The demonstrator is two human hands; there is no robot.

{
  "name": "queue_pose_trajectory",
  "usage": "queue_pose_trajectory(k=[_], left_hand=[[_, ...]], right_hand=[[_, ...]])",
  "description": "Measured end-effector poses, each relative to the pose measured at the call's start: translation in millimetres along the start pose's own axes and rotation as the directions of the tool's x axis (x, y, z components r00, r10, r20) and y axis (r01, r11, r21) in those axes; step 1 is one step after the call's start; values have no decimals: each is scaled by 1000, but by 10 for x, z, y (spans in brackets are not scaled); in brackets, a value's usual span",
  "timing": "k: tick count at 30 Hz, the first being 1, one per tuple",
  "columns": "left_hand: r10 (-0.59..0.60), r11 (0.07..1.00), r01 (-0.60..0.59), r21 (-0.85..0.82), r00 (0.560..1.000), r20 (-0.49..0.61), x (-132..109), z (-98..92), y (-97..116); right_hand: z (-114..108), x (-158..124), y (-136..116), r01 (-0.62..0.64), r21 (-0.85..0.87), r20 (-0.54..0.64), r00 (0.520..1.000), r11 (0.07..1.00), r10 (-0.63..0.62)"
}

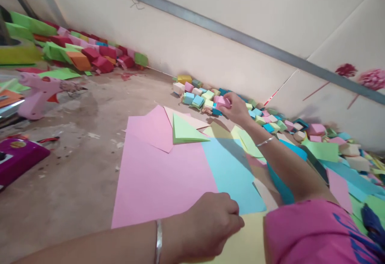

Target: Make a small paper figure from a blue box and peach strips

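My right hand (237,109) is stretched far forward, its fingers closed on a small pink paper box (222,102) above a pile of little folded paper boxes (197,101). Closer to me, my left hand (207,222) is curled shut over the paper sheets; whatever is in its fingers, if anything, is hidden. Beneath and ahead of it lie a large pink sheet (162,179), a light blue sheet (231,171) and a pale yellow sheet (240,244). A folded light green piece (186,130) rests on top of the pink one.
On the left are a pink glue gun (39,93) and a purple device (22,159). Red, pink and green paper boxes (102,57) line the wall (180,31) behind. Paper flowers (373,78) show at the right, with scissors-like dark blue handles (373,222) below.
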State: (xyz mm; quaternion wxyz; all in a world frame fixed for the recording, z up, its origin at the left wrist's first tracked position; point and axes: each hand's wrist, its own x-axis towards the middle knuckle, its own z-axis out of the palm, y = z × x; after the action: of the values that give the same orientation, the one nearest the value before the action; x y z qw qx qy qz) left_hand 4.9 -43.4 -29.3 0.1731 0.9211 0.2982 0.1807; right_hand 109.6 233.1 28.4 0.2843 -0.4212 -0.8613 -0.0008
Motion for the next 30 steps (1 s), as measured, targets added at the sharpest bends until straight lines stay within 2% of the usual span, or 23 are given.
queue_pose_trajectory(k=[3,6,10,14,21,30], left_hand=[[2,1000,-1,-16,1000,22,5,-15,-11],[2,999,0,-42,999,41,11,-32,-20],[9,999,-7,-48,999,41,14,-37,-23],[9,999,-8,-41,1000,28,5,-24,-23],[6,999,-5,-35,1000,28,10,-33,-14],[7,999,-6,-34,999,38,11,-37,-19]], right_hand=[[-76,-216,312,-37,-37,22,999,999,38],[42,-334,444,-25,-58,49,998,998,28],[237,-307,540,3,-97,18,1000,995,-1],[362,-222,639,-26,-133,0,1000,991,26],[411,-93,571,-19,-193,17,1000,981,23],[158,-132,450,28,-302,57,998,953,-11]])
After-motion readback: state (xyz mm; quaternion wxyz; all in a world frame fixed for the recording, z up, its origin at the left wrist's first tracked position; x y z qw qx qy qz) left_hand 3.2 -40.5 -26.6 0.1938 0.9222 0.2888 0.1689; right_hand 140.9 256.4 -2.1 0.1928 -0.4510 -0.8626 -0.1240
